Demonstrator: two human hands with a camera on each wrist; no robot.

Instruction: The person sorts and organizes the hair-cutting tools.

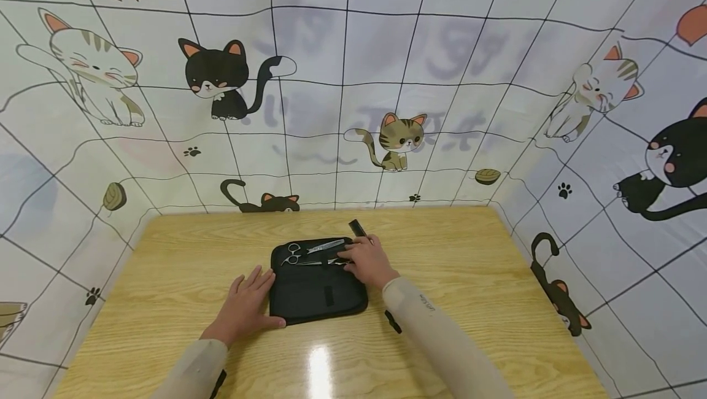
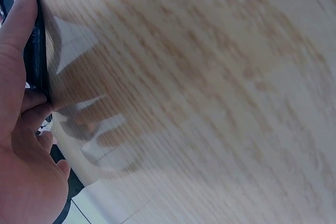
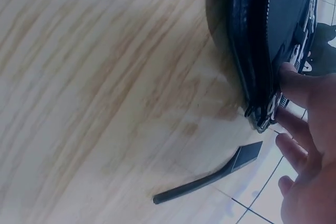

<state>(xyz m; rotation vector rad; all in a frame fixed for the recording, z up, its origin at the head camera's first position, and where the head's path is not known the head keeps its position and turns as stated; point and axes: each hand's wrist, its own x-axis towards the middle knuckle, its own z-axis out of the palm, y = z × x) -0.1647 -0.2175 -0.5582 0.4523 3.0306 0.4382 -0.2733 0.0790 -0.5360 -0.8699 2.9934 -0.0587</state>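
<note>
An unfolded black zip case (image 1: 309,301) lies on the wooden table, with haircutting scissors (image 1: 326,245) in its upper part and a second pair (image 1: 293,259) just below, its blades under a strap. My left hand (image 1: 248,301) rests along the case's left edge, fingers spread and thumb at the lower left corner. In the left wrist view the thumb (image 2: 23,14) lies on the case's rim. My right hand (image 1: 370,261) reaches over the case's upper right corner. Its fingertips touch near the scissors' blade ends, thumb and index apart in the right wrist view. Its palm side is partly hidden.
A black tool with a slim handle and flat, angular head (image 3: 207,179) lies on the table (image 1: 469,276) past the right hand; part of it (image 1: 357,227) shows in the head view. Cat-printed cloth walls (image 1: 309,80) enclose the table's back and sides.
</note>
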